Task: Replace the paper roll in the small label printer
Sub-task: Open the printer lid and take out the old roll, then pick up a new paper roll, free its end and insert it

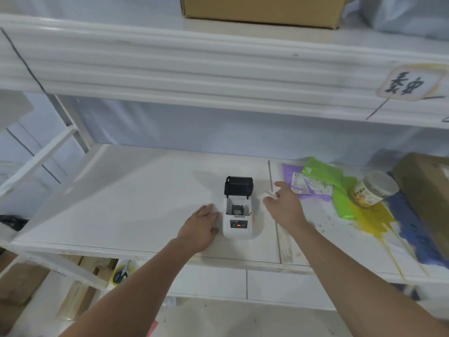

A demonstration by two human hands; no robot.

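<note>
A small white label printer [239,223] stands on the white shelf [136,203], its black lid [238,185] flipped up and back. The paper bay is open and looks to hold no roll; a red light glows on the front panel. My left hand [200,226] rests flat on the shelf against the printer's left side, thumb near its front corner. My right hand [284,200] hovers right of the printer with fingers spread over a small white paper roll [269,196] lying on the shelf; whether the fingers touch it I cannot tell.
Purple and green plastic bags [323,181] and a tipped clear jar [374,189] lie to the right, over yellow and blue paint stains. A cardboard box [427,198] stands at far right. Another shelf board runs overhead with a box [262,10] on it. A tape roll [121,273] sits below.
</note>
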